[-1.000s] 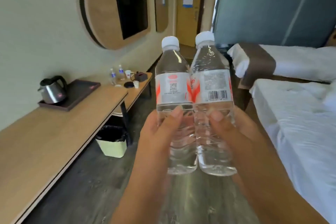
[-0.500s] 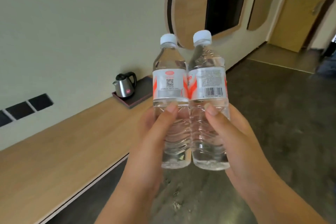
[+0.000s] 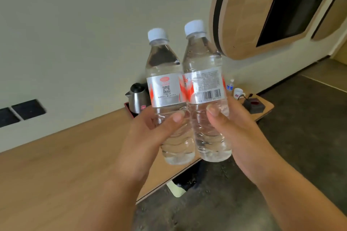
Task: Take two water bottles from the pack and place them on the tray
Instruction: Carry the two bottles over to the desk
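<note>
Looks like a hotel room: a long wooden desk (image 3: pixel 56 165) along the wall, a kettle (image 3: pixel 138 97) on a tray (image 3: pixel 127 106) mid-frame, a cup (image 3: pixel 238 93), and a wall-mounted television (image 3: pixel 300 2) upper right.

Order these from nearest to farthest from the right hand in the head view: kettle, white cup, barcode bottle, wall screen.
1. Barcode bottle, held in the right hand.
2. White cup, right behind, on the desk.
3. Kettle, left, behind the other bottle.
4. Wall screen, upper right.

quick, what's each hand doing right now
Left hand: closed around the QR-code water bottle.
Right hand: closed around the barcode water bottle.
</note>
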